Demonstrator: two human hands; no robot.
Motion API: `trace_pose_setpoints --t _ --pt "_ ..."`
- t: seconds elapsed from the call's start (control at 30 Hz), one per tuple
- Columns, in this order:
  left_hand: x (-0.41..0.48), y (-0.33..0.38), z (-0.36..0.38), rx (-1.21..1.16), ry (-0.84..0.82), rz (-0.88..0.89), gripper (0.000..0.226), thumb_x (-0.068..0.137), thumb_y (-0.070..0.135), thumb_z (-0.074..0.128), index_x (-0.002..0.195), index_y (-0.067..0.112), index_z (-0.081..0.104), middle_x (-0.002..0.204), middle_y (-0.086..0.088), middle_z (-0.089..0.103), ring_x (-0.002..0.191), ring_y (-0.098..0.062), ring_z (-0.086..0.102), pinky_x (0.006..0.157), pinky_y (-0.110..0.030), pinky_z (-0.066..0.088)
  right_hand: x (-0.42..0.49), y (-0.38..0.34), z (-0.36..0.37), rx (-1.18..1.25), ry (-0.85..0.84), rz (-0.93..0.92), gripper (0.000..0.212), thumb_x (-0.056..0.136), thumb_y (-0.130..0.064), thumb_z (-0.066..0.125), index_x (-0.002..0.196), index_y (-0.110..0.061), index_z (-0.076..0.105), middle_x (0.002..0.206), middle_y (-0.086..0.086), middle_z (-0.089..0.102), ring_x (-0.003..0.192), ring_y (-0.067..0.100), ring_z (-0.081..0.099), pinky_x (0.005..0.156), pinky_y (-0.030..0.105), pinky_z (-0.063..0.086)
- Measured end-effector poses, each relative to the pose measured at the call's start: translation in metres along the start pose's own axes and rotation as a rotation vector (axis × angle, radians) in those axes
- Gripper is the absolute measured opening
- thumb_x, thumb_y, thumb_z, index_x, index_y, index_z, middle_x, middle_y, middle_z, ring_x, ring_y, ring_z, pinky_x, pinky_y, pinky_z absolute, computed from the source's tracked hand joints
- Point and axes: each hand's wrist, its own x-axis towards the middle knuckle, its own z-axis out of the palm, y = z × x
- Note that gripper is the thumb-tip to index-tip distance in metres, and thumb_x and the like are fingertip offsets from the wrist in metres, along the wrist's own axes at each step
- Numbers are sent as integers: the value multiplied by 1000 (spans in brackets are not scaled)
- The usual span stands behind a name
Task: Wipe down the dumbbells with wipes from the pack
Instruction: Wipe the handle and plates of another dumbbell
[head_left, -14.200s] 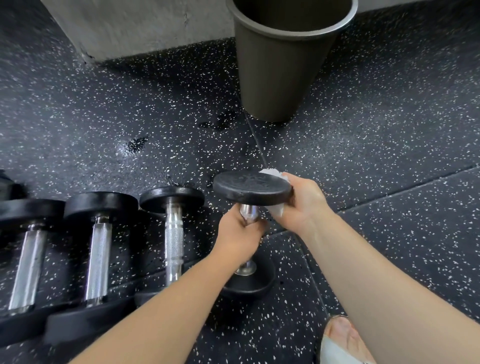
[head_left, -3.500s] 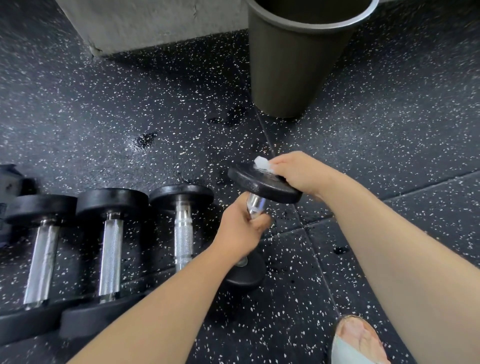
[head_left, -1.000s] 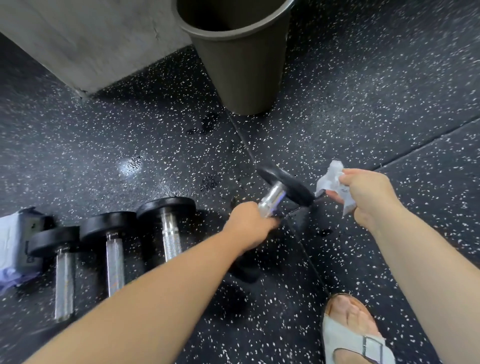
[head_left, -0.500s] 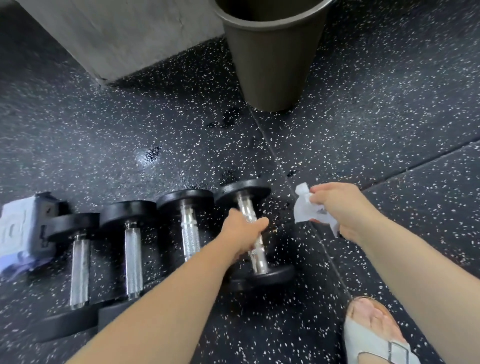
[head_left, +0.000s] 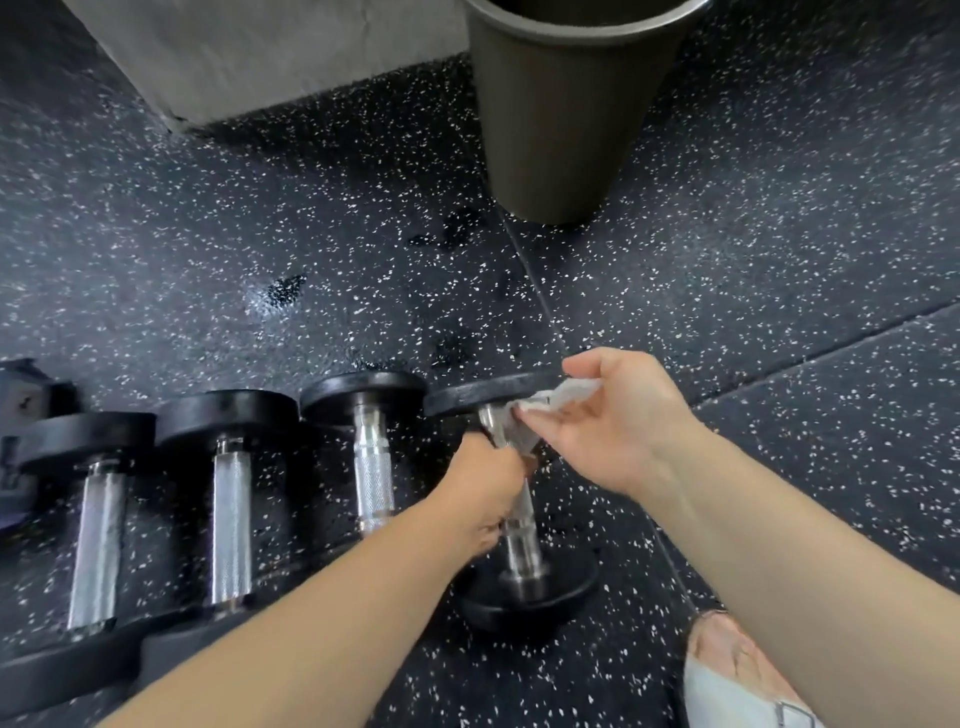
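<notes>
Wipe (head_left: 565, 393) on dumbbell (head_left: 521, 540), above left grip (head_left: 485, 488)

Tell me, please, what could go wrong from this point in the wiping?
1. The left grip covers the middle of the dumbbell handle, so the wipe in the right grip may miss that part.
2. A damp handle could slip, and the dumbbell might roll or drop toward the sandalled foot close by.
3. The floor shows wet-looking patches, a possible slipping hazard.
</notes>
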Motion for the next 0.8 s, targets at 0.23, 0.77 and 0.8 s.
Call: trace_pose_setpoints --t 0.23,0.77,0.8 --pt "-4 -4 -2 44 17 63 38 80 -6 60 114 10 56 108 -13 64 100 -28 61 96 -49 48 22 14 3 196 -42 38 15 95 -11 36 81 -5 36 61 11 50 64 24 48 63 38 55" --pt "-11 -6 -2 74 17 83 34 74 -9 64 101 9 53 88 -10 58 82 -23 56 80 -35 48 37 16 -5 64 62 10 20 93 -18 51 104 -1 51 83 12 56 80 28 56 96 38 48" --pt "-12 -5 -2 84 19 97 33 74 -8 64 99 10 52 86 -10 57 80 -22 55 78 -33 48 40 15 -7 13 68 18 14 91 -13 51 101 -4 52 79 10 56 75 25 56 87 34 50"
